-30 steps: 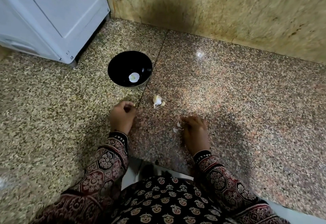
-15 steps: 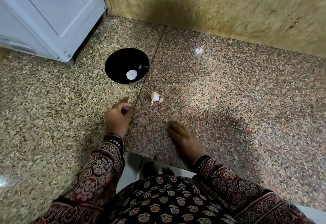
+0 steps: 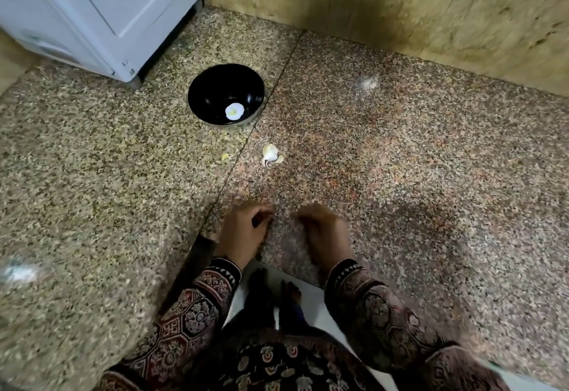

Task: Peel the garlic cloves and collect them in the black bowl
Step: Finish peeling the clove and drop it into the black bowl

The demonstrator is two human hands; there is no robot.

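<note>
The black bowl (image 3: 197,99) stands on the granite counter with one pale peeled clove (image 3: 234,111) inside. A white garlic piece with loose skin (image 3: 271,155) lies in front of the bowl, and a small yellowish bit (image 3: 225,157) lies to its left. Near the counter's front edge, my left hand (image 3: 243,233) and my right hand (image 3: 326,233) sit close together with their fingers curled in. Both are blurred, and I see nothing in either one. The garlic lies well beyond both hands.
A white appliance (image 3: 101,5) stands at the back left, close to the bowl. A beige stone wall (image 3: 400,5) runs along the back. A seam (image 3: 246,141) crosses the speckled counter. My patterned sleeves and the white floor show below the edge.
My left hand has drawn back from near the garlic to the front edge, and a yellowish bit now lies where it was. My right hand went from flat to curled.
</note>
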